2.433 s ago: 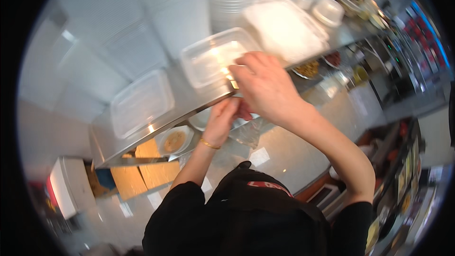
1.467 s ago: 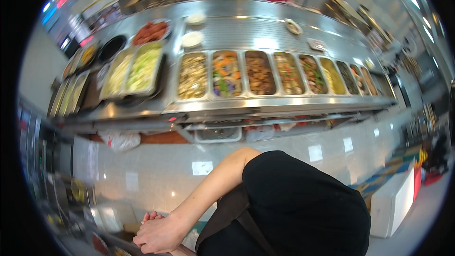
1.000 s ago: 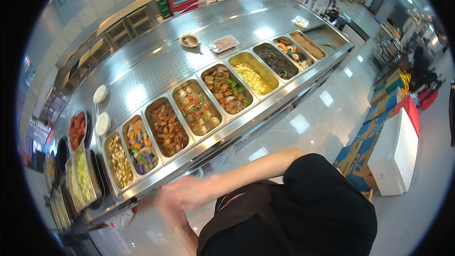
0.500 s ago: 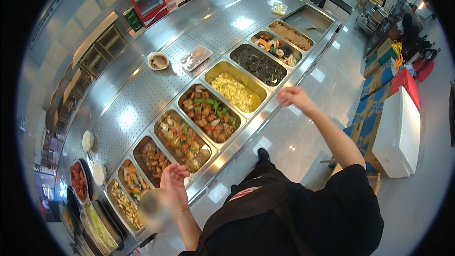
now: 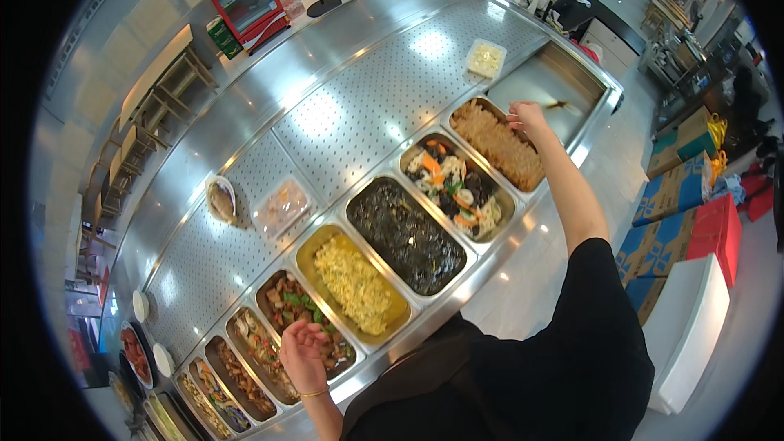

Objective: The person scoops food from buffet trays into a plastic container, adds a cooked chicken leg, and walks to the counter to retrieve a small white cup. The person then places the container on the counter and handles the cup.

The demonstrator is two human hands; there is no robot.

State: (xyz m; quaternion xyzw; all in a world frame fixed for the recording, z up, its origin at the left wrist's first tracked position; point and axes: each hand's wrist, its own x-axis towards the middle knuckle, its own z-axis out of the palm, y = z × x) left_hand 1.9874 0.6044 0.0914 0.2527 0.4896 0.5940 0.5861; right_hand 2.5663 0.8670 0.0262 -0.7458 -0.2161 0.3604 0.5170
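My right hand (image 5: pixel 527 118) is over the far end of the steel pan of brown fried pieces (image 5: pixel 500 145), beside the bare steel well. Its fingers bend downward, slightly apart, and nothing shows in them. Whether they touch the pan is unclear. My left hand (image 5: pixel 304 357), with a thin bracelet at the wrist, hangs above the pan of braised meat with green peppers (image 5: pixel 291 304). Its fingers are loosely curled and apart, holding nothing. Between my hands stand pans of scrambled egg (image 5: pixel 351 284), dark leafy greens (image 5: pixel 406 233) and mixed vegetables with black fungus (image 5: pixel 452 184).
On the perforated counter (image 5: pixel 351 126) stand a clear lidded box (image 5: pixel 282 208), a white bowl (image 5: pixel 220 200) and a tub of yellow food (image 5: pixel 486 59). The steel well (image 5: pixel 563 86) lies at far right. Cartons (image 5: pixel 653 249) and a white foam box (image 5: pixel 690 331) stand behind my right arm.
My view and body have shifted right along the counter. My right hand has moved from beside the egg pan to the fried-food pan; my left hand is now over the meat-and-pepper pan.
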